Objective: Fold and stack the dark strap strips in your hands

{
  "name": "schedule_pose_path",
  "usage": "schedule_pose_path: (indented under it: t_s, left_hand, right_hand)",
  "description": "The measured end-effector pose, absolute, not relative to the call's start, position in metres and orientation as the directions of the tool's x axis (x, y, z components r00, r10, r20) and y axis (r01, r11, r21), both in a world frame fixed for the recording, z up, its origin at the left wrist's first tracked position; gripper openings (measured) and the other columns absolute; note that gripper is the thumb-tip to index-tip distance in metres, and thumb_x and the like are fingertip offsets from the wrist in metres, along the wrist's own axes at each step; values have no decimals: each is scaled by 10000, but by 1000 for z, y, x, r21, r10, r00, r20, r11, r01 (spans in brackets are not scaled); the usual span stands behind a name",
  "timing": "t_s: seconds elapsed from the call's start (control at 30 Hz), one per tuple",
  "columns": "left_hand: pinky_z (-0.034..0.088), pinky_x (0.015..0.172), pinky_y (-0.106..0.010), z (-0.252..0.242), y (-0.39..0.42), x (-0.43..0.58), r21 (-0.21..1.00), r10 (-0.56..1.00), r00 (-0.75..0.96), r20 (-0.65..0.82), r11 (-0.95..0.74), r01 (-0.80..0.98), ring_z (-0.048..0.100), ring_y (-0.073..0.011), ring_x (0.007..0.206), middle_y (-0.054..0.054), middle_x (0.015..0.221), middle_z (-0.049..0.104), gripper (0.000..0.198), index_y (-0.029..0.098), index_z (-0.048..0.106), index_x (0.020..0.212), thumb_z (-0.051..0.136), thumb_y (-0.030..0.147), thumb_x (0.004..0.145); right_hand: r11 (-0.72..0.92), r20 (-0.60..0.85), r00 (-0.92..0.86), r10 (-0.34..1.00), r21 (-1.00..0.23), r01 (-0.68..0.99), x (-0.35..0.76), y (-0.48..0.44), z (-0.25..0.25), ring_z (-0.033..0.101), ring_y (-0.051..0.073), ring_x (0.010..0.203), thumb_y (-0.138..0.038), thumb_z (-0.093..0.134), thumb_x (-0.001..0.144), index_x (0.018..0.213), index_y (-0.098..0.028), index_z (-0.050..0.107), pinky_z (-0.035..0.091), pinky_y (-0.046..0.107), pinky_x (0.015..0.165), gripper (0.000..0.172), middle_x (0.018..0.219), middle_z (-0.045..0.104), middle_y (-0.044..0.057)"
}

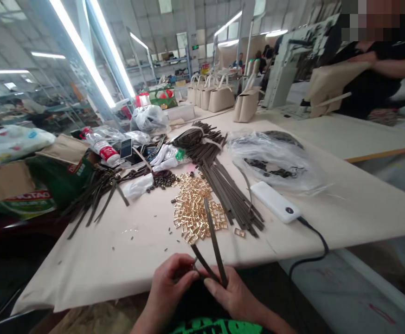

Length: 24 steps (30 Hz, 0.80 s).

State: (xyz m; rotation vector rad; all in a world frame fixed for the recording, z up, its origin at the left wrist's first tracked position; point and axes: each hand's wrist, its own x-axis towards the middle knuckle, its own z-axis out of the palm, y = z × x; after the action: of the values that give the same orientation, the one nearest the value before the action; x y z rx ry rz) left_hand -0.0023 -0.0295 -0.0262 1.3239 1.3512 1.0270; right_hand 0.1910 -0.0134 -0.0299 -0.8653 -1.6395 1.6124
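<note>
Both of my hands are at the near edge of the table (118,260), pinched together on a dark leather strap (213,236). The strap is folded into a V whose two ends point up over the table. My left hand (169,283) pinches the strap's fold, where a small metal piece seems to sit, too small to make out. My right hand (232,292) grips the strap just beside it. Just beyond the strap lies a pile of gold buckles (195,208), and to its right a bundle of dark straps (223,185).
A white power bank (275,202) with a black cable lies at right, beside a plastic bag (275,162). More straps (98,195), dark rings (162,178), a bottle (101,148), a phone (126,148) and boxes crowd the left. Beige handbags (219,95) stand behind. Another person (379,60) holds a bag at far right.
</note>
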Motion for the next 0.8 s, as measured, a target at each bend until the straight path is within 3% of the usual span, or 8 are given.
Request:
schedule_pose_path:
  t_s: [0.1,0.27,0.47,0.6,0.73,0.8]
  left_hand:
    - [481,652,-264,-26,-28,-4,966,987,82,-141,119,231,600,-165,687,-43,734,680,225,162,681,777,736,378,747]
    - [431,612,-242,-15,-26,-4,954,930,214,-298,285,88,558,-136,627,-41,675,670,308,129,705,780,737,433,745]
    - [437,618,-250,0,-27,-7,951,917,254,-308,299,74,566,-140,618,-50,674,679,304,137,724,803,696,439,783]
    - [466,627,-264,2,-33,-7,937,903,251,-349,335,97,595,-150,606,-50,671,689,281,154,721,808,657,429,808]
    - [430,597,-246,-1,-37,-4,934,964,161,-210,149,326,566,-138,597,-28,648,661,201,172,688,730,602,314,843]
    - [409,598,-243,-3,-36,-6,889,987,124,-100,33,456,544,-134,603,-20,647,648,170,181,672,702,597,254,836]
  right_hand:
    - [77,68,-610,789,-997,-11,195,-12,-21,658,238,882,-348,513,939,1187,-165,708,506,344,851,365,991,739,68]
    - [148,122,-652,749,-989,-14,199,-10,-18,665,233,914,-317,466,962,1207,-175,699,495,348,899,367,1004,743,71]
    - [171,103,-656,748,-984,40,200,-11,-35,663,233,826,-345,471,962,1194,-182,708,517,353,846,369,807,736,55]
    - [120,72,-665,744,-992,27,199,-12,-36,657,240,828,-340,488,957,1167,-203,722,521,354,798,343,851,737,60]
    - [72,51,-645,763,-997,6,197,-12,-35,633,211,811,-339,531,937,1110,-195,741,499,330,788,309,870,715,60]
    - [-5,-5,-629,777,-1000,2,197,-13,-35,569,157,643,-364,556,925,1087,-176,744,472,270,628,312,695,642,24]
